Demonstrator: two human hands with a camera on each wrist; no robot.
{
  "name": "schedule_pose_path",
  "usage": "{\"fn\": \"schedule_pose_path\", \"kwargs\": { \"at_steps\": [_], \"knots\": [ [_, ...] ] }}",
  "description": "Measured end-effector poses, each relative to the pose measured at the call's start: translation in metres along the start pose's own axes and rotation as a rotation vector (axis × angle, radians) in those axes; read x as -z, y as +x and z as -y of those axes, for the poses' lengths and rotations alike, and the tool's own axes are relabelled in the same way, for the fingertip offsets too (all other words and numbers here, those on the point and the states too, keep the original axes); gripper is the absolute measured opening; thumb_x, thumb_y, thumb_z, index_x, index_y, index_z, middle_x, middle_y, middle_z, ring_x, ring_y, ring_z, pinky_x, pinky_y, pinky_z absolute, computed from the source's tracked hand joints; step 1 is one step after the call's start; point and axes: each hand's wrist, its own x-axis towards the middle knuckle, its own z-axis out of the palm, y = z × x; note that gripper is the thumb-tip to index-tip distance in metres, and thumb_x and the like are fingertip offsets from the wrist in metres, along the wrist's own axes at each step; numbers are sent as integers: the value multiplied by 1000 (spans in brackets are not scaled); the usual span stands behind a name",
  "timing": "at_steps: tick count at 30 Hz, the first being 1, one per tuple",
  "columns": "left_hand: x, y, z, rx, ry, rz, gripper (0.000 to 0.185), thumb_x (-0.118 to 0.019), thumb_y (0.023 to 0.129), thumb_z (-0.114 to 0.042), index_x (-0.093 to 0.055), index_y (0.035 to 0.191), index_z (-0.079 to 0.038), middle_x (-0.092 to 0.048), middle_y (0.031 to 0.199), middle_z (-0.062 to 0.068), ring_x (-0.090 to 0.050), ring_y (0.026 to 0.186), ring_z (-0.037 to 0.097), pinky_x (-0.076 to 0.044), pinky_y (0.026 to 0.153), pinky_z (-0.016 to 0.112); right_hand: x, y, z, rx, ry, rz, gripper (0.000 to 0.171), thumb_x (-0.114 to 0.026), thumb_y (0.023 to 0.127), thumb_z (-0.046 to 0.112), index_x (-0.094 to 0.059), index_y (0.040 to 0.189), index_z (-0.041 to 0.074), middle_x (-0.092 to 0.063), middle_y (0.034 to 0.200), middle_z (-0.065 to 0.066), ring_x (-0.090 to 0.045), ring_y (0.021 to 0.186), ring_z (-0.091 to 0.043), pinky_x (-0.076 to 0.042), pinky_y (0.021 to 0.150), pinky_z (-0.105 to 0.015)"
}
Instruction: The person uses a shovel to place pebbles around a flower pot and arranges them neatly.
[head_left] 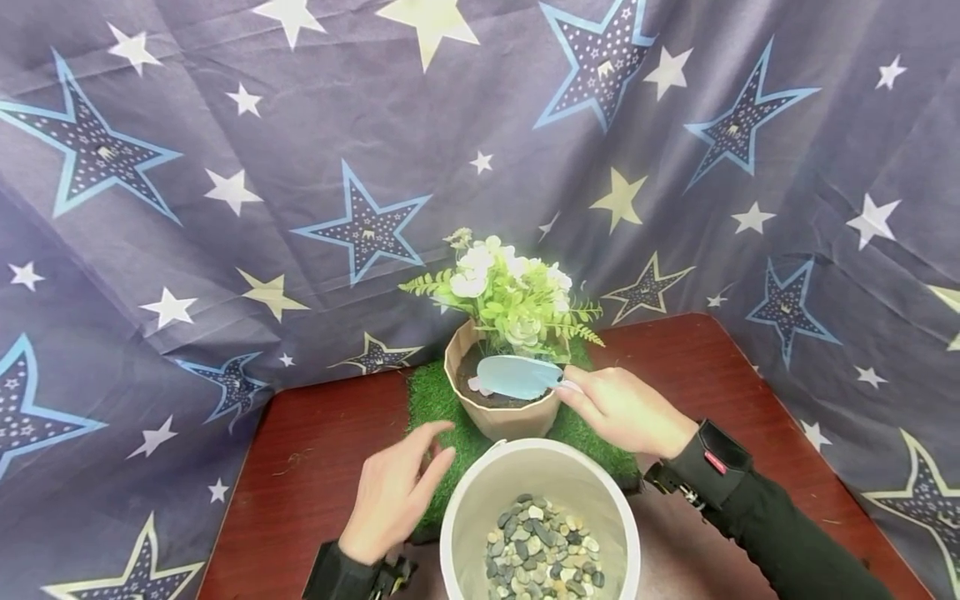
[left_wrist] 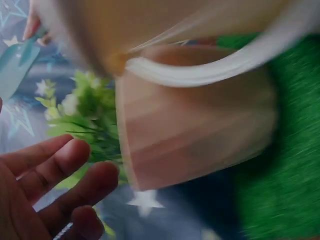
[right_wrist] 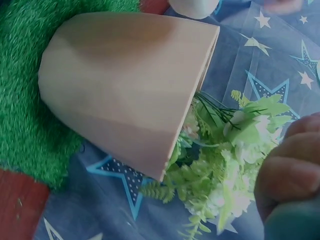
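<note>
A beige faceted pot [head_left: 498, 412] with green and white artificial flowers [head_left: 510, 296] stands on a green grass mat [head_left: 431, 400]. My right hand [head_left: 626, 408] holds a light blue trowel [head_left: 517, 377] by its handle, blade lying over the pot's dark soil. In the right wrist view the pot [right_wrist: 125, 85] and flowers [right_wrist: 235, 165] fill the frame beside my fingers [right_wrist: 290, 175]. My left hand [head_left: 393, 496] hovers with relaxed fingers just left of a white bucket [head_left: 468, 508] of small pebbles [head_left: 540, 550], holding nothing. The left wrist view shows those fingers [left_wrist: 55, 185] near the blurred pot [left_wrist: 195, 135].
The dark red table [head_left: 322, 467] is backed and flanked by a navy star-print cloth [head_left: 300, 167]. The bucket sits at the table's near edge, directly in front of the mat.
</note>
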Motion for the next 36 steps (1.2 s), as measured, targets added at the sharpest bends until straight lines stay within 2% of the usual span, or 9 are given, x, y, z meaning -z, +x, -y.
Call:
{"fn": "schedule_pose_path", "kwargs": {
  "at_steps": [5,10,12,15,20,22,25,29,36],
  "knots": [
    [-13,-41,-3,88,-49,48,42,-70,96,-30,-63,137,-31,-55,85,-29,-45,64,-13,-38,58,17,7,-9,6,13,-49,-25,27,-48,109,32,-45,85,22,-25,67,14,-25,57,-1,-27,61,-22],
    [-26,-59,-15,171,-110,115,73,-76,83,-20,-52,149,-38,-70,86,-19,-53,65,-9,-45,58,22,12,-16,14,47,-40,-49,25,-51,108,33,-45,86,23,-25,67,14,-23,57,0,-23,59,-20],
    [-31,-62,-17,188,-154,98,81,-73,78,-13,-50,151,-38,-77,95,-10,-59,71,-6,-50,61,25,14,-18,16,66,-39,-69,25,-53,108,32,-45,86,23,-25,68,14,-23,58,0,-23,59,-20],
    [-38,-65,-18,207,-252,51,84,-67,73,-5,-53,150,-35,-79,110,-3,-62,77,-3,-54,67,23,15,-20,19,109,-54,-113,28,-56,106,30,-44,82,24,-25,69,14,-20,59,0,-21,59,-19],
    [-47,-69,-16,211,-454,18,82,-60,72,2,-55,149,-25,-79,112,1,-67,82,0,-55,71,17,16,-22,18,218,-142,-178,34,-55,106,36,-43,78,23,-26,68,14,-14,58,1,-11,57,-18],
    [-49,-70,-16,193,-501,10,82,-58,71,4,-54,149,-22,-78,113,3,-69,85,2,-56,72,17,16,-21,17,260,-200,-195,36,-52,107,40,-43,77,23,-28,67,14,-12,56,1,-8,57,-18],
    [-51,-71,-14,158,-526,-8,82,-56,70,6,-54,149,-17,-77,116,6,-70,88,4,-56,74,17,15,-20,17,295,-308,-210,39,-50,107,44,-43,76,23,-30,67,13,-13,55,0,-7,55,-19],
    [-52,-72,-13,134,-547,-30,82,-56,69,7,-55,148,-15,-76,120,7,-70,89,6,-55,77,17,15,-21,18,288,-437,-184,40,-50,106,46,-43,75,22,-31,66,11,-15,53,-2,-8,52,-22],
    [-54,-72,-14,138,-591,-30,84,-53,69,7,-54,149,-16,-72,131,7,-71,98,11,-56,83,20,20,-27,35,344,-526,-117,36,-55,102,43,-48,75,20,-43,59,9,-32,41,-10,-26,42,-28]
  ]
}}
